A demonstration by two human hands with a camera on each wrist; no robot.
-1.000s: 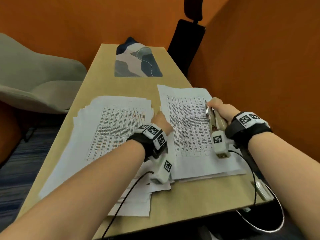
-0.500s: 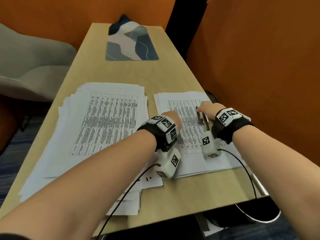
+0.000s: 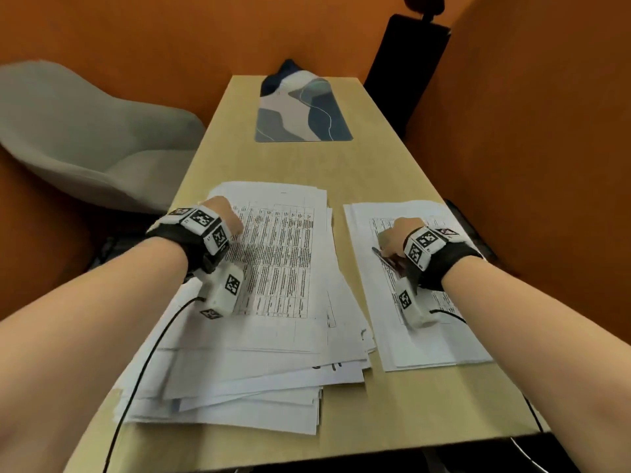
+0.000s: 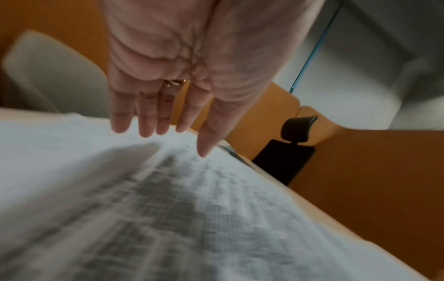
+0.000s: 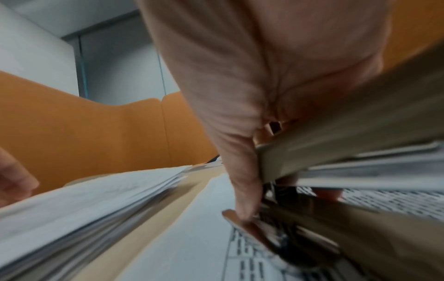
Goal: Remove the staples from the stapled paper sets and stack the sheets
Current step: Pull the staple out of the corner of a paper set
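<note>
The big, untidy pile of printed sheets (image 3: 273, 302) lies on the left of the bench (image 3: 341, 165), and my left hand (image 3: 225, 216) hovers over its far left part, fingers (image 4: 146, 123) straight and a little spread, holding nothing. Just beside it, on the right, lies the smaller paper set (image 3: 409, 336). My right hand (image 3: 392, 235) rests there, fingers curled round a stapler (image 5: 348, 171) held low over the print. Beyond the papers a blue patterned mat (image 3: 302, 114) lies at the far end; a grey chair (image 3: 85, 138) stands left.
</note>
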